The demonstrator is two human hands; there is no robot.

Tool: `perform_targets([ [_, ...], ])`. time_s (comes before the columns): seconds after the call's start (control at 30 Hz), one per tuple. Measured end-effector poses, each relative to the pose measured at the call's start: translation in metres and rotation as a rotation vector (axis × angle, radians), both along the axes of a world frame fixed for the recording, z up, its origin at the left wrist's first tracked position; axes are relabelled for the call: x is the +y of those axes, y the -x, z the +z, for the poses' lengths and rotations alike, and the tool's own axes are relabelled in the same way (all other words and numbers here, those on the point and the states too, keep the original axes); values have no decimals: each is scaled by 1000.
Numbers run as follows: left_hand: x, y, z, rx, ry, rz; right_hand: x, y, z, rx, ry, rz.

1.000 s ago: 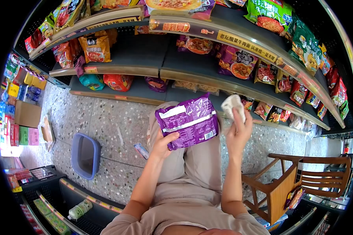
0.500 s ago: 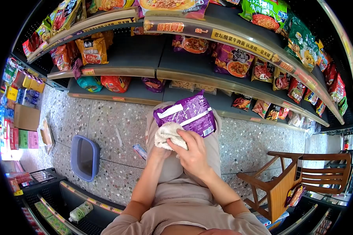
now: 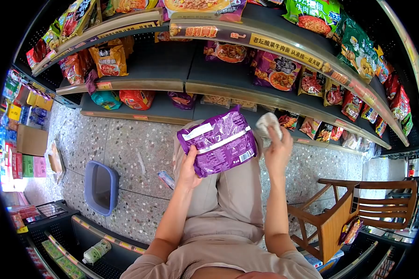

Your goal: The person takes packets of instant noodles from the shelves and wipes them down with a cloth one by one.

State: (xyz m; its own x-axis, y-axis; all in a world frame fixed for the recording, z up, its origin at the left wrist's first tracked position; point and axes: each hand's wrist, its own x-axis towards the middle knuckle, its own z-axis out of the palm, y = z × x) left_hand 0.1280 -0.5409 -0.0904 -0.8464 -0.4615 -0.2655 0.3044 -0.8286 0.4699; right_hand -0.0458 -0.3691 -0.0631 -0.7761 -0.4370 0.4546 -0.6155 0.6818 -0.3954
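A purple noodle packet (image 3: 223, 142) is held over my lap, its printed back with a barcode facing up. My left hand (image 3: 188, 171) grips its lower left edge, thumb on top and the other fingers hidden beneath. To the right of the packet, my right hand (image 3: 278, 151) pinches a bunched white cloth (image 3: 268, 124). The cloth is apart from the packet's main face, near its right edge.
Shelves of noodle packets (image 3: 279, 69) curve across the front. A blue bin (image 3: 101, 188) stands on the speckled floor at left. At right is a wooden chair (image 3: 333, 223) with a packet on it. Behind, a bottle (image 3: 97, 251) lies on a lower shelf.
Half a second ago the cloth lay on the packet's lower left part; my right hand has since carried it away to the right. The packet's lower left part and my left thumb are uncovered again.
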Motion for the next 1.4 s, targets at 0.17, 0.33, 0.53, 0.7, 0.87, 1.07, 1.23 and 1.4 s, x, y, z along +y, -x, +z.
perform_targets([
  [0.17,-5,2,-5,40,11,12,16,-8,5,2,174,-48],
  [0.33,-4,8,-4,26,20,27,5,-61,25,5,192,256],
  [0.53,-5,9,-8,-79,-67,-25,-20,-122,25,-70,206,639],
  [0.7,-4,8,-6,-58,-31,-7,-26,-125,16,-59,163,585],
  [0.87,-2,10,-3,-16,4,37,-20,-104,8,1,157,473],
  [1.07,-8,6,-4,13,-15,46,-3,-54,-4,4,122,205],
  [1.23,-12,-1,-9,24,-56,40,29,-14,-20,-1,89,-66],
  [1.4,-12,0,-7,49,-55,39,44,-18,-8,-72,263,-83],
])
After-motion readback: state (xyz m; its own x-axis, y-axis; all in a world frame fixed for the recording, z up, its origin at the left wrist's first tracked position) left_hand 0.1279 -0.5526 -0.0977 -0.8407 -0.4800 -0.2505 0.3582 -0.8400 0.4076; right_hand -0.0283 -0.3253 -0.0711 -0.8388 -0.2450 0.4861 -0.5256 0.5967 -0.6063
